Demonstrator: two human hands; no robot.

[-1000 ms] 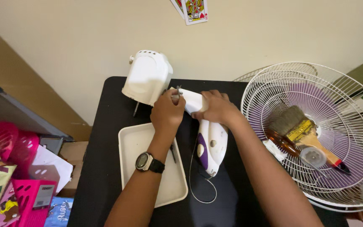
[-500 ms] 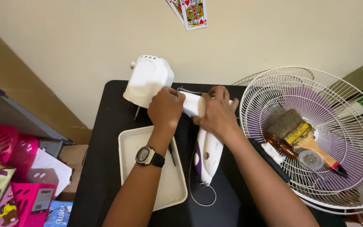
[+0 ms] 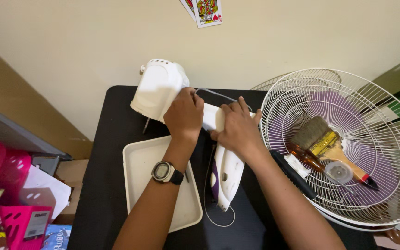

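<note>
Clothes iron, white with purple trim, lies flat mid-bench, heel end under both hands. Fan grille on right holds paintbrush. Black bench carries cream tray beside iron; white fan motor housing behind. Left hand and right hand closed over iron's rear. Judgement: brace body flat, keep cord untangled.

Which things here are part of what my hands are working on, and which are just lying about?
In hand:
- left hand and right hand on the white oblong plastic part
- white plastic fan motor housing
- white and purple clothes iron

Lying about:
- cream rectangular tray
- white wire fan guard
- paintbrush
- pink plastic basket
</note>
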